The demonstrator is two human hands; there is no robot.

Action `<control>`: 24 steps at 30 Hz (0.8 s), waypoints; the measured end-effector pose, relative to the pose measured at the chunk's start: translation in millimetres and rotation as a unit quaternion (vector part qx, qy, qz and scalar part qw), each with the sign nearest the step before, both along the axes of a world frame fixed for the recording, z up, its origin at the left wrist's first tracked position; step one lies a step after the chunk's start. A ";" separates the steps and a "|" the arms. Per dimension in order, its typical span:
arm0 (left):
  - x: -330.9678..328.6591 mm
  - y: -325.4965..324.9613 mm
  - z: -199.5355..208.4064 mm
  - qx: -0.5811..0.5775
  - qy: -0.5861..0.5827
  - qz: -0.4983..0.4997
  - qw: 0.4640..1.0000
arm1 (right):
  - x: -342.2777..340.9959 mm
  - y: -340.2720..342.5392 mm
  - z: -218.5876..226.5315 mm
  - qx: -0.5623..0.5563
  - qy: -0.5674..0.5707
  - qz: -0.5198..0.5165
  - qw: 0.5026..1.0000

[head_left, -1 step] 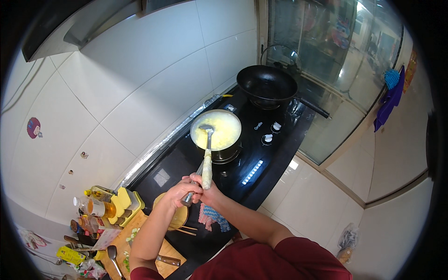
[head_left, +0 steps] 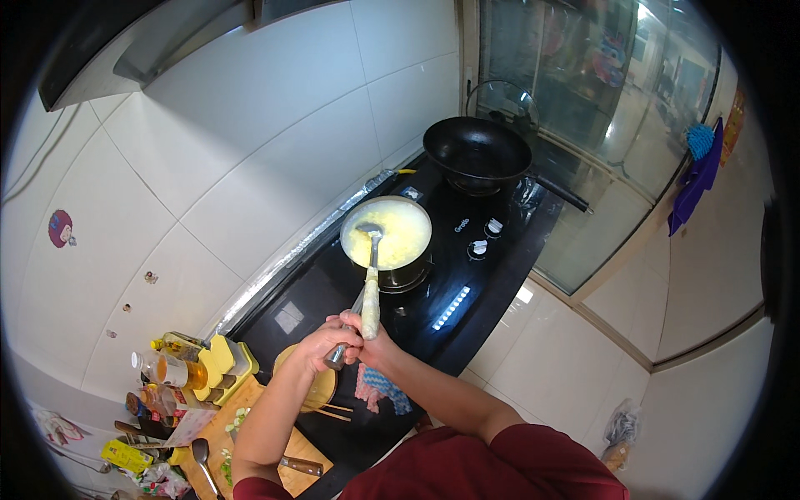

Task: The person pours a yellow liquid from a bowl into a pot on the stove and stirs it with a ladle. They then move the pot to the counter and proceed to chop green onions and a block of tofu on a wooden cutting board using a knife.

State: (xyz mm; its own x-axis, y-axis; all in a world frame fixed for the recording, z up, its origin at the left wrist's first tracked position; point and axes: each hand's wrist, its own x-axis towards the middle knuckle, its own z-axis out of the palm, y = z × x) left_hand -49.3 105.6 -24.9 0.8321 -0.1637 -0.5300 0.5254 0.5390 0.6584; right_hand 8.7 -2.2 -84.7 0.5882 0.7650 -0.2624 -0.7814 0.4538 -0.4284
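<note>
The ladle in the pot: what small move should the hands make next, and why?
Probably draw the ladle slowly through the yellow liquid. Its bowl rests at the near rim of the pot, which sits on the black stove, and the liquid fills the pot high. The right hand and left hand both hold the handle, so a gentle sweep should avoid spilling.

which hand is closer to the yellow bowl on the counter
Left. The left hand sits right above the yellow bowl, gripping a metal handle. The right hand is further right, holding the ladle.
</note>
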 end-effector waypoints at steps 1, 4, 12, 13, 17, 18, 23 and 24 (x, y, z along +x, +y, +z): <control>0.2 -1.4 2.2 0.002 -0.005 -0.003 1.000 | 1.0 1.6 -6.4 0.002 -0.011 0.003 1.000; 0.5 -4.0 3.2 0.008 -0.012 -0.007 1.000 | 5.5 1.4 -18.1 0.009 -0.031 0.014 0.999; -5.5 -11.4 -7.0 0.009 -0.015 -0.002 1.000 | 6.5 -13.3 -20.9 0.018 -0.037 0.066 0.997; -7.7 -11.9 -8.9 0.013 -0.018 -0.002 1.000 | 5.3 -14.1 -20.1 0.014 -0.039 0.070 0.997; -13.1 -25.1 -2.4 0.061 -0.028 0.011 0.998 | 2.8 -22.2 -19.2 0.049 -0.033 0.089 0.994; -15.6 -29.9 2.2 0.080 -0.029 0.020 0.996 | 2.2 -23.5 -20.2 0.055 -0.040 0.093 0.993; -33.1 -50.7 13.6 0.080 -0.048 0.054 0.994 | -2.8 -35.5 -19.2 0.052 -0.046 0.143 0.987; -37.8 -56.2 15.7 0.077 -0.050 0.063 0.994 | -5.5 -40.0 -15.9 0.048 -0.042 0.157 0.986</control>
State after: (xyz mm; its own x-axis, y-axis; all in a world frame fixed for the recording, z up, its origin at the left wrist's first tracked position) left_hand -87.1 49.4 -9.3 0.8902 0.0230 -0.4549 0.3880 0.4848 0.7838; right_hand 3.2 -42.2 -100.6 0.3358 0.9313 -0.1409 -0.8530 0.2372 -0.4648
